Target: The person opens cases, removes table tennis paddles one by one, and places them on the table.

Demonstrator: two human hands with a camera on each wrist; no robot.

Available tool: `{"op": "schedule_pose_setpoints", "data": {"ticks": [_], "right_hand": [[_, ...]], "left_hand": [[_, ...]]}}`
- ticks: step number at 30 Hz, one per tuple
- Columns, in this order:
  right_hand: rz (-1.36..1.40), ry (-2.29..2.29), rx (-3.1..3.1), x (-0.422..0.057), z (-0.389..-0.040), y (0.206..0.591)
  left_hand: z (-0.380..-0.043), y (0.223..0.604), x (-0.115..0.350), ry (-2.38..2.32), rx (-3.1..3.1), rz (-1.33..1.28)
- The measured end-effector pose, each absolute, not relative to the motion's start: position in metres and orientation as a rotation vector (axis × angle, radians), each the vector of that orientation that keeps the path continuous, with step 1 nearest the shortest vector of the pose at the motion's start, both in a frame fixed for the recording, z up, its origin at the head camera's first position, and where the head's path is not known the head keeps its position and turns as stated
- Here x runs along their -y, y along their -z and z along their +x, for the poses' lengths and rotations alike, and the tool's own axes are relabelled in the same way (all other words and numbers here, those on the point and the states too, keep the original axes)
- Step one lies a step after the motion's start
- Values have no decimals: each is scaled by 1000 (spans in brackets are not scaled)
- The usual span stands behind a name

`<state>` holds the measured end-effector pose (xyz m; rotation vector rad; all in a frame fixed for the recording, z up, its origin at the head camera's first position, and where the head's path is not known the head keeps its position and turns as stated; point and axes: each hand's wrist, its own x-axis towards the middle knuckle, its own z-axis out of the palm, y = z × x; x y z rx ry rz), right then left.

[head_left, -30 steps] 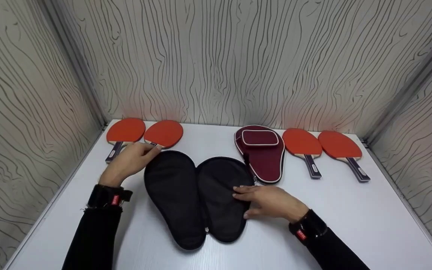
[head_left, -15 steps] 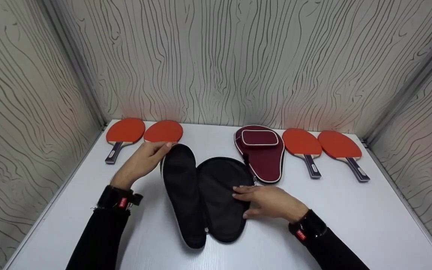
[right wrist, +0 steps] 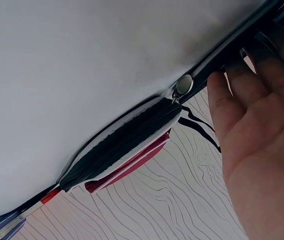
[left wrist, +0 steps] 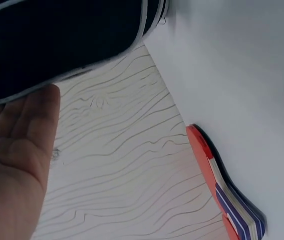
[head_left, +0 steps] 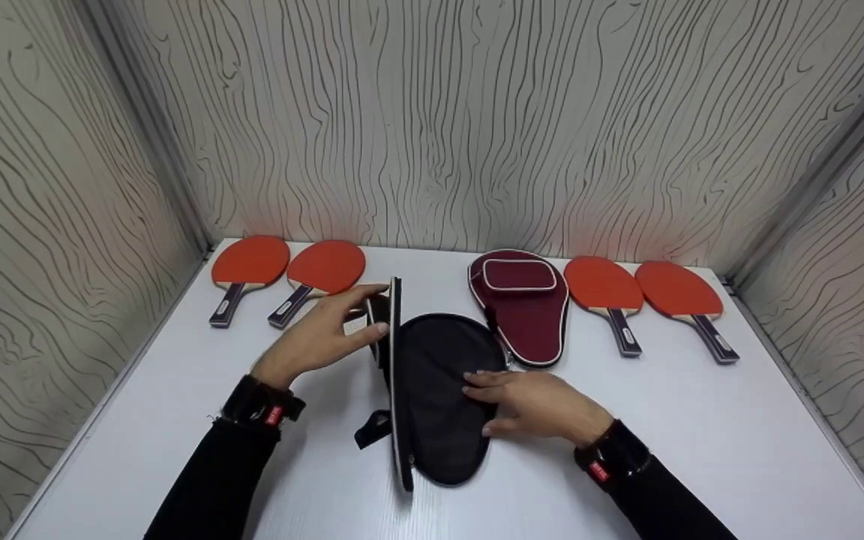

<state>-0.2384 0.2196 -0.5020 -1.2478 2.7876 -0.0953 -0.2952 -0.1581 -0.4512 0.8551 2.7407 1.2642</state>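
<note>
A black table tennis bat case [head_left: 447,405] lies unzipped on the table in the head view, its right half flat. Its left half [head_left: 397,375] stands upright, seen edge-on, with a black strap hanging from its outer side. My left hand [head_left: 319,334] is against the outer side of the raised half, fingers near its top and thumb lower down. The left wrist view shows the fingers [left wrist: 36,112] held straight at the light-piped edge of the case. My right hand [head_left: 533,403] rests on the right half's outer edge with fingers extended.
A zipped dark red bat case [head_left: 533,322] lies just behind, to the right. Two red bats [head_left: 327,266] lie at the back left, and two more red bats [head_left: 603,283] at the back right. Patterned wall panels [head_left: 432,127] enclose the white table [head_left: 702,450].
My left hand has swung the case's left half up from flat to upright, moving rightward, and the thumb now lies on its outer side. My right hand has stayed in place.
</note>
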Motion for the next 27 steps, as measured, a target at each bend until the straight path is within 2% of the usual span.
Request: {"op": "schedule_pose_setpoints", "data": {"ticks": [7, 16, 27], "right_hand": [[-1260, 50, -2818, -210, -234, 504], [-1339, 24, -2848, -199, -228, 507], [-1438, 42, -2803, -203, -230, 499]], "left_hand": [[-290, 461, 136, -1057, -2902, 824], [-281, 479, 113, -659, -3015, 986], [-281, 480, 112, -394, -3103, 1026]]}}
